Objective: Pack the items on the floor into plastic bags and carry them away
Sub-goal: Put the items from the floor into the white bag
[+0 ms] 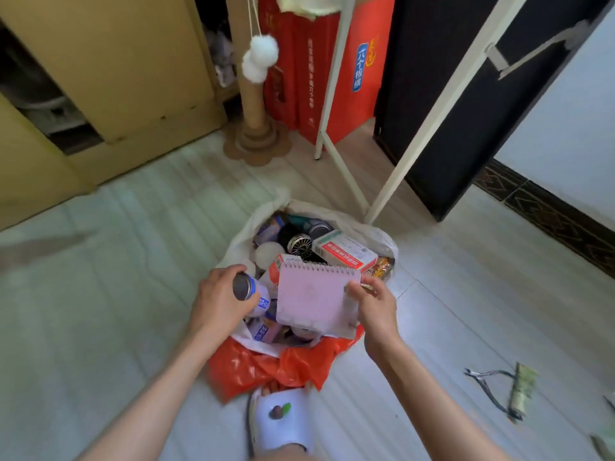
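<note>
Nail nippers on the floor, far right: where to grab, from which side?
Judging by pose, take the nail nippers from above at the paired handles, closing across both. They lie flat on the floor with the small jaw end pointing left, and the handles run right toward a green tube; grip mid-handle, clear of the tube.

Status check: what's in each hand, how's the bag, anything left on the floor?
Left hand grips a small can; right hand holds pink notebook over the white bag. Bag open, nearly full. Nippers lie unpacked at right.
</note>
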The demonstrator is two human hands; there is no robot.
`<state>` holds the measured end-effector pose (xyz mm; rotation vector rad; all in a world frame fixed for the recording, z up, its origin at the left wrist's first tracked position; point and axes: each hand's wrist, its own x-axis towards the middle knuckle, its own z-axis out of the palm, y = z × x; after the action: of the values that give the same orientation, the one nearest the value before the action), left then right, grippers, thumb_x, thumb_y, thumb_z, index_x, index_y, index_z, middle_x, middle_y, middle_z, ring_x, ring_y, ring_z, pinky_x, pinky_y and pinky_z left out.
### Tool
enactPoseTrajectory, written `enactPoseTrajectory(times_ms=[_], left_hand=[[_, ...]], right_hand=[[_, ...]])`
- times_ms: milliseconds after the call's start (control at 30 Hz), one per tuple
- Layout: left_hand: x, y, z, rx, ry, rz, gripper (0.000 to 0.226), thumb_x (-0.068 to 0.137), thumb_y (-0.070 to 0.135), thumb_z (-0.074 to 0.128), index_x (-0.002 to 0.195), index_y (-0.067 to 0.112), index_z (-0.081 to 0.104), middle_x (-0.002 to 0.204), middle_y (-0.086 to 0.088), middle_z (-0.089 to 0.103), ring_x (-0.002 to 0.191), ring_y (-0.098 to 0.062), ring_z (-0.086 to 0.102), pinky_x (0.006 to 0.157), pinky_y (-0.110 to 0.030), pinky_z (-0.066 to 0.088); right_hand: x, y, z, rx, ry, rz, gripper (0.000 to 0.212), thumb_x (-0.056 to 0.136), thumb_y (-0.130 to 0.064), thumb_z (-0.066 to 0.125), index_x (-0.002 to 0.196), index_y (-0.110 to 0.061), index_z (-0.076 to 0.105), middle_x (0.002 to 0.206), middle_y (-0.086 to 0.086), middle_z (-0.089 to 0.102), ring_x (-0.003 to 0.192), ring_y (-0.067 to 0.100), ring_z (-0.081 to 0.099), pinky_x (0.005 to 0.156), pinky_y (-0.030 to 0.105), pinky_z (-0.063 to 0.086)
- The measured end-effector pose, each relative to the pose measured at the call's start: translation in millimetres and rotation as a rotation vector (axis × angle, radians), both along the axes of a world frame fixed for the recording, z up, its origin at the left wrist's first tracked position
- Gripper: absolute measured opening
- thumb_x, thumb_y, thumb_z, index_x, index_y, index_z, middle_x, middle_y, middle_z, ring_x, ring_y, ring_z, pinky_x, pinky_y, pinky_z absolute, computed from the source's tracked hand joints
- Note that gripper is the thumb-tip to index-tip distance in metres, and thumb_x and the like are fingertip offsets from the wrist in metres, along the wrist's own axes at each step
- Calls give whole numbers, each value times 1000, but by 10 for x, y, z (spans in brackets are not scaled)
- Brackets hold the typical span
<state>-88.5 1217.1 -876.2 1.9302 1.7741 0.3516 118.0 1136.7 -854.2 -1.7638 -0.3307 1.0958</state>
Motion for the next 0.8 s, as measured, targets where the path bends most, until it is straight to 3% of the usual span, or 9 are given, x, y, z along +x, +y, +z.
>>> enactPoseTrajectory(times_ms=[167, 300, 400, 467, 567, 700, 800], left_hand=[[-61, 130, -314, 70, 34, 71, 57, 62, 21, 80, 114, 12, 60, 112, -16, 59, 98, -39, 55, 89, -39, 41], [24, 286, -484, 164, 40, 139, 53, 63, 23, 80, 108, 7, 58, 104, -19, 61, 92, -41, 55, 82, -43, 42], [26, 281, -675, 93, 30, 155, 48, 65, 19, 79, 104, 2, 57, 101, -21, 60, 92, -43, 54, 81, -45, 41], [-27, 207, -830, 39, 30, 98, 37, 71, 10, 73, 104, 1, 60, 104, -21, 61, 97, -42, 55, 86, -44, 41], [-161, 79, -975, 68, -18, 32, 23, 72, 0, 68, 95, 2, 66, 99, -19, 63, 93, -40, 58, 86, -41, 44], [-324, 160, -938, 171, -122, 220, 30, 77, -2, 65, 106, -1, 60, 102, -23, 58, 93, -39, 58, 87, -36, 41], [-397, 389, -870, -63, -171, 365, 44, 85, 10, 61, 126, -1, 49, 119, -27, 54, 108, -39, 54, 96, -40, 39]], right_hand=[[-123, 171, -128, 21, 54, -120, 6, 88, -7, 53, 90, -12, 57, 77, 1, 59, 69, 13, 53, 61, 28, 41], [-194, 381, -179, 81, 332, -204, 23, 90, -2, 46, 71, -16, 44, 69, 5, 50, 63, 16, 49, 58, 25, 42], [-323, 516, -252, 113, 439, -157, 25, 88, 2, 48, 70, -13, 42, 82, 11, 61, 80, 21, 60, 71, 24, 51], [-417, 590, -320, 92, 388, -111, 13, 88, -1, 51, 83, -10, 43, 90, 15, 60, 88, 23, 60, 69, 21, 55], [-473, 666, -403, 78, 270, -56, 12, 89, -3, 52, 97, -7, 43, 81, 10, 60, 81, 20, 60, 65, 22, 55], [-581, 737, -479, -45, 5, 127, 13, 86, -9, 56, 82, -15, 46, 73, 3, 58, 74, 26, 63, 81, 48, 53], [-688, 739, -506, -91, -145, 210, 19, 84, -13, 58, 74, -22, 44, 71, -1, 58, 80, 29, 65, 79, 49, 53]])
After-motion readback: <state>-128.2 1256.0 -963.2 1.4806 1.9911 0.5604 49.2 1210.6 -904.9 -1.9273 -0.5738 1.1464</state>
